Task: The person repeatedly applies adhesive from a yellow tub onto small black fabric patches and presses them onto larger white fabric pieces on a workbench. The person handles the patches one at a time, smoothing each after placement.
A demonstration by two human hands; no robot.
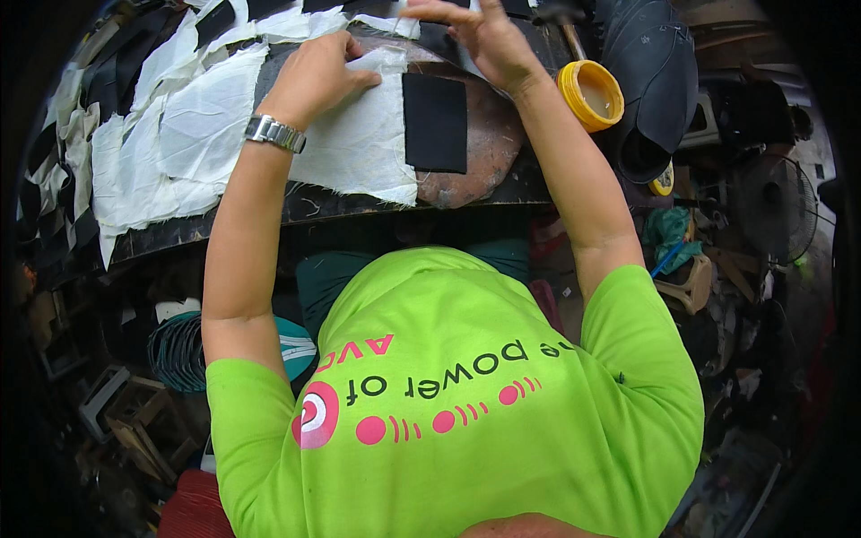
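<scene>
My left hand (325, 73), with a metal-banded watch on the wrist, rests on a white cloth piece (363, 148) with frayed edges. Its thumb stands apart from the fingers, whose tips are partly hidden. Beside the cloth lies a black rectangular piece (436, 123), flat on a worn reddish-brown rounded board (484, 179). My right hand (491, 43) is raised past the black piece, index finger stretched to the left and fingers apart; I see nothing held in it. The top edge of the picture cuts off part of this hand.
White cloth sheets (202, 134) and black pieces cover the left of the dark table (323, 208). To the right stand an open yellow jar (574, 94) with pale contents, a wooden-handled tool (571, 38) and stacked black curved sheets (646, 81). A fan (778, 202) is farther right.
</scene>
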